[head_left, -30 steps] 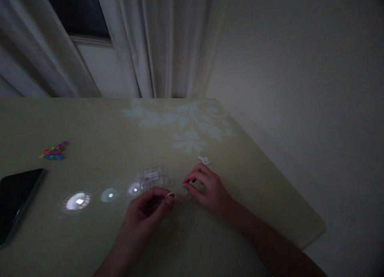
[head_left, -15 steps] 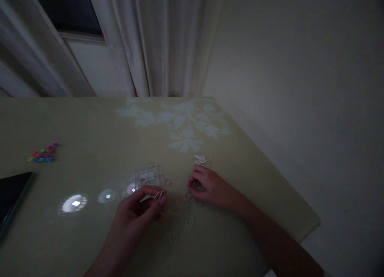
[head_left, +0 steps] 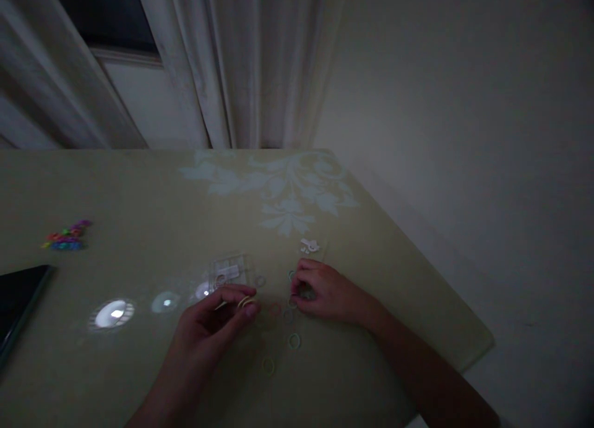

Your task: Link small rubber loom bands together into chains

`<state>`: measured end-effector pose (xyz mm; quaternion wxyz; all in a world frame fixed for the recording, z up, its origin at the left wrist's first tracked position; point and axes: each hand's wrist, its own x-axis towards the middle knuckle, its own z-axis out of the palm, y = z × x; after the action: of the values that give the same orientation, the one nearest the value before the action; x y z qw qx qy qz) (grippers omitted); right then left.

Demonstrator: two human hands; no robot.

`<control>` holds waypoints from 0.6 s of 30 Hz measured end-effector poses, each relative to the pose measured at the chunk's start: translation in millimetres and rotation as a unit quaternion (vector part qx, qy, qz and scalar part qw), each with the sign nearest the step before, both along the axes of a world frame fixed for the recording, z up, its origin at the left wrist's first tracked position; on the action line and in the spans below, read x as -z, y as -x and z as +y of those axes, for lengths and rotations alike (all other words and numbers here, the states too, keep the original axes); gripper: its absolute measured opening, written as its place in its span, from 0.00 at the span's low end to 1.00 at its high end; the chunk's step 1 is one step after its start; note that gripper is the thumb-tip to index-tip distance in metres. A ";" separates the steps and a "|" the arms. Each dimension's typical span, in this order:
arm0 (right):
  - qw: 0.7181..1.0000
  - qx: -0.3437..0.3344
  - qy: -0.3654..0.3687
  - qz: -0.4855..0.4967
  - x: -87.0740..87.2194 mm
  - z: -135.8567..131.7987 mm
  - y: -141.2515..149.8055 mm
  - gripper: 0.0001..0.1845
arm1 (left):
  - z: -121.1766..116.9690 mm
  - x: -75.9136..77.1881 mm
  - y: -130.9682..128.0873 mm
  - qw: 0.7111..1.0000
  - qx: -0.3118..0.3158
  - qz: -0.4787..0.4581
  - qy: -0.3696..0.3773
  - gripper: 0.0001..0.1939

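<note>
My left hand is closed, thumb and fingertips pinching thin yellowish rings that look like small hair ties. Beside it, my right hand rests low over the table, its thumb and fingertips pressed together; what they grip, if anything, is hidden. Around the fingers lie loose rings of the same kind: a reddish ring, a grey ring, a pale ring and a green ring. Closer to me is a yellow ring. A clear plastic box stands just behind my left hand.
Small white pieces lie beyond my right hand. At the far left are a pile of colourful small items and a dark flat device. The table's right edge slants behind my right arm; a curtain hangs behind.
My left hand has moved slightly left and tilted its rings flatter. My right hand has hardly moved. Some rings seen below its fingertips earlier no longer show there.
</note>
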<state>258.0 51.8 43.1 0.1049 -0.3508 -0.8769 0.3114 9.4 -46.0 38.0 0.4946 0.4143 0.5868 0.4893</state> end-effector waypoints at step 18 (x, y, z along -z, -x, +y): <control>1.000 -0.010 -0.007 0.014 -7.7 1.4 -3.2 0.06 | 1.1 -2.9 1.9 0.999 0.014 0.035 -0.023 0.08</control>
<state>261.2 53.2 50.8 0.1169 -0.3371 -0.8807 0.3114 7.5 -44.9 41.0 0.4711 0.4502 0.5866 0.4809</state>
